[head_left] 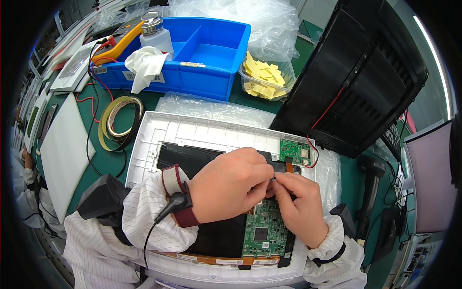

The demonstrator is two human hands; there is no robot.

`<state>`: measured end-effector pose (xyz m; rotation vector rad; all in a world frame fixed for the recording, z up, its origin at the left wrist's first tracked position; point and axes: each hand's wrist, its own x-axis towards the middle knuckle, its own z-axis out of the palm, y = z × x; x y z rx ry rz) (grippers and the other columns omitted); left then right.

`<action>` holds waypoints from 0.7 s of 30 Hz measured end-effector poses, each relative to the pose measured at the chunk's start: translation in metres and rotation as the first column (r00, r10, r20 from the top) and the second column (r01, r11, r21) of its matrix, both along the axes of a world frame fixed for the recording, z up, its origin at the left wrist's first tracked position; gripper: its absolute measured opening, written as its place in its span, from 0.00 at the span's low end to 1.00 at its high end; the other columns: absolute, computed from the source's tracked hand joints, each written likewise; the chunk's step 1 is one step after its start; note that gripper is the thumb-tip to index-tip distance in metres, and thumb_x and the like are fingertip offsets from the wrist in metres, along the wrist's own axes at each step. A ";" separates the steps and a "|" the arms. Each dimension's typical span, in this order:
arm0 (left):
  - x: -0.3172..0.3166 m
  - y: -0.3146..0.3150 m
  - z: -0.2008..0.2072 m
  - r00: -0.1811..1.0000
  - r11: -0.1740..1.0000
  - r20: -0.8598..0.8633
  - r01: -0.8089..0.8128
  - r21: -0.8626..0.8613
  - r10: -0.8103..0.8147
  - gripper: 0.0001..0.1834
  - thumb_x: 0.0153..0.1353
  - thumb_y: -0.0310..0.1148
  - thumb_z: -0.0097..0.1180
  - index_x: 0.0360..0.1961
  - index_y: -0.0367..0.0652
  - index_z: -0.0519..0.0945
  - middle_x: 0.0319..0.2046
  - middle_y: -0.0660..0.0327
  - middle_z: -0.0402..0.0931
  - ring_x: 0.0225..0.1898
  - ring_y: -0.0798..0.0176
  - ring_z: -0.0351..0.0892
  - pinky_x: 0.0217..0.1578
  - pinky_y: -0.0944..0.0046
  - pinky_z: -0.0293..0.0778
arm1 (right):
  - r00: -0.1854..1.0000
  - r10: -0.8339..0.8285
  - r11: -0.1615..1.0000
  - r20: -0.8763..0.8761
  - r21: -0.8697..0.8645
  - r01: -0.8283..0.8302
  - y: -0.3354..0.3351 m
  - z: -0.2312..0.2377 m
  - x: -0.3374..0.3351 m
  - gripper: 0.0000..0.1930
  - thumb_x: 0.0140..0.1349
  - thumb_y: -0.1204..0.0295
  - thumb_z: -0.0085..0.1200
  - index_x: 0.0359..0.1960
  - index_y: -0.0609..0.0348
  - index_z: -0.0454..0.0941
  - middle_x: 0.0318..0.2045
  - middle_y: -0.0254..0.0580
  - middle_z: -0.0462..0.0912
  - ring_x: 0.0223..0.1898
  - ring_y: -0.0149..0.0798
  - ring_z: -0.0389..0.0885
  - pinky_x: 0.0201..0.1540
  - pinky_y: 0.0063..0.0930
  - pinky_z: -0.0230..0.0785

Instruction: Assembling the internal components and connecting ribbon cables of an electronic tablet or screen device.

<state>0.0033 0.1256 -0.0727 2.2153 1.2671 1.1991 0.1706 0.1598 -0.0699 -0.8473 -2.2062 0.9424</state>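
Note:
My left hand [233,185] and my right hand [302,204] meet over a display panel with their fingertips pinched together. Something tiny is between them, too small and covered to make out. Below the fingers lies a green circuit board [262,236], fixed on the black panel [219,241]. The panel sits inside a white plastic housing [202,126]. A smaller green board [294,151] is at the housing's far right corner, with an orange flat cable [289,166] running from it towards my fingers. A wrist strap [177,192] with a black cord circles my left wrist.
A blue divided bin [211,79] at the back holds a dispenser bottle [156,38] and white cloth. Beside it stands a tub of yellow slips [264,77]. Tape rolls [118,120] lie left. A black cover [358,72] stands tilted at right, near a handheld scanner [369,188].

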 end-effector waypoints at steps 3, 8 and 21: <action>0.001 0.000 -0.001 1.000 0.998 0.006 -0.026 -0.055 0.026 0.04 0.43 0.22 0.55 0.23 0.38 0.75 0.23 0.57 0.73 0.28 0.55 0.73 0.28 0.61 0.70 | 1.000 -0.014 0.997 -0.021 -0.081 0.012 0.001 0.000 0.000 0.04 0.55 0.80 0.47 0.31 0.67 0.74 0.21 0.45 0.76 0.22 0.39 0.76 0.24 0.25 0.66; 0.000 -0.011 0.005 0.994 0.993 0.031 -0.104 -0.054 0.105 0.04 0.42 0.21 0.56 0.23 0.37 0.75 0.24 0.57 0.74 0.28 0.54 0.75 0.29 0.62 0.71 | 0.999 0.017 0.994 -0.036 -0.110 -0.021 -0.003 0.004 -0.004 0.04 0.55 0.80 0.47 0.30 0.68 0.74 0.21 0.44 0.76 0.22 0.36 0.76 0.24 0.23 0.67; 0.000 -0.003 0.008 0.970 0.950 0.217 -0.037 -0.309 0.109 0.03 0.45 0.20 0.55 0.25 0.34 0.75 0.20 0.57 0.74 0.21 0.66 0.76 0.24 0.71 0.71 | 0.998 -0.040 0.979 -0.058 -0.201 0.027 0.000 -0.002 -0.001 0.05 0.56 0.78 0.47 0.29 0.68 0.75 0.21 0.43 0.77 0.22 0.34 0.78 0.23 0.22 0.67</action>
